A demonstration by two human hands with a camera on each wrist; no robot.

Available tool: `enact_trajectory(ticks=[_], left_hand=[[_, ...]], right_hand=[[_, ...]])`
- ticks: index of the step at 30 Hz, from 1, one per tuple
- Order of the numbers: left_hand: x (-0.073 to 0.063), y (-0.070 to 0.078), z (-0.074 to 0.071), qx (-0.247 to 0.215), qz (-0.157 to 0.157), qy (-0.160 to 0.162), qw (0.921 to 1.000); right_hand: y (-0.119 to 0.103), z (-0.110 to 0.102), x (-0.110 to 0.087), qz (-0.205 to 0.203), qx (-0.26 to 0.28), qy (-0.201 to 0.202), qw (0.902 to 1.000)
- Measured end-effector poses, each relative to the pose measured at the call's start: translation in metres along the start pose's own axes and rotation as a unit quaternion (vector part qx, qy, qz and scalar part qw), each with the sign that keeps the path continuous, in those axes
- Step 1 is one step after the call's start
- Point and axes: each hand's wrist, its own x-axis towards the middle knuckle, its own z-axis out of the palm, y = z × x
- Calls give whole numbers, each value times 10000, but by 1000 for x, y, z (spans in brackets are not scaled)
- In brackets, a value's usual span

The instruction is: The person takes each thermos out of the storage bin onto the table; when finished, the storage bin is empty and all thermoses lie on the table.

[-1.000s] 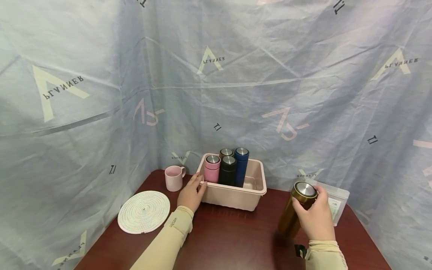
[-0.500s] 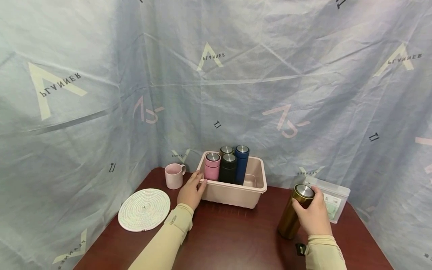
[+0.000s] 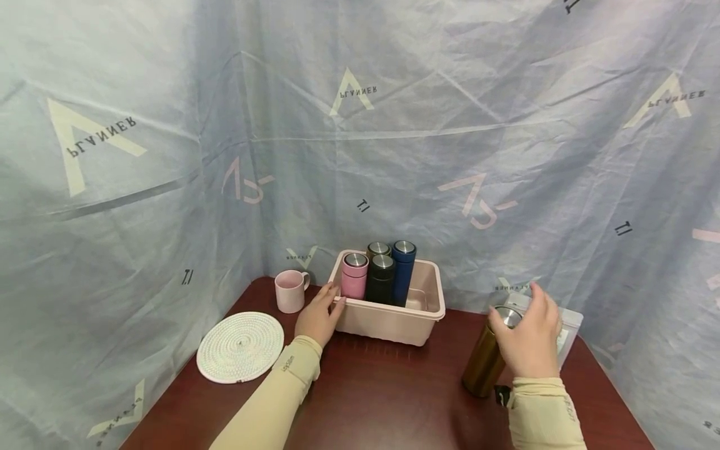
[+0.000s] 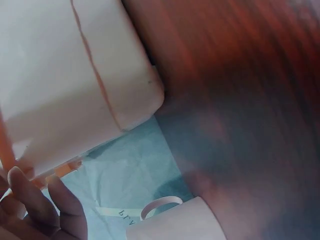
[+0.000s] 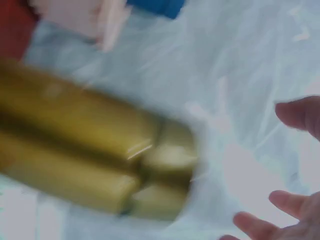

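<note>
In the head view my left hand [image 3: 319, 315] holds the left front corner of a pink plastic storage bin [image 3: 382, 322], its fingers at the rim. The bin contains a pink thermos [image 3: 354, 281], a black thermos [image 3: 380, 282], a blue thermos [image 3: 404, 272] and another with a brownish-gold rim [image 3: 379, 247]. A gold thermos [image 3: 484, 362] stands upright on the table at right. My right hand [image 3: 531, 334] is spread around and above its top. In the right wrist view the thumb and fingers are apart from the thermos, which looks blurred.
A pink mug [image 3: 289, 292] and a round woven mat [image 3: 240, 347] lie left of the bin. Behind my right hand is a clear, labelled pouch or box [image 3: 570, 325]. A small black item [image 3: 502, 394] sits near my right wrist. Grey fabric [image 3: 360, 156] encloses the table [image 3: 382, 400].
The gold thermos, tilted in my right hand a second ago, now stands on the table. My right fingers have let go and lifted slightly. My left hand stays at the bin.
</note>
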Motion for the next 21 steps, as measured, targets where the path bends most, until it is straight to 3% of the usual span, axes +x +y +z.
enact_trajectory(ticks=[3,5,7,10,15,18,21], left_hand=[[2,1,-5,68,-11,-110,9999],[2,1,-7,112,-9,-163,9998],[3,1,-9,166,-14,-203,9997],[3,0,-11,180,13,-201,9996],[3,2,-13,231,-24,-322,9992],[4,4,-16,230,-41,-462,9987],[7,7,-19,176,-50,-574,9982]], right_hand=[[-27,8,12,-558,191,202,9981],[-41,23,21,-774,265,35,9966],[-51,44,30,-791,287,-377,9957],[-58,82,42,-603,276,-1202,9905],[-65,139,54,-283,272,-2325,9718],[-70,161,57,-57,371,-2682,9626],[-74,176,58,116,391,-2791,9594]])
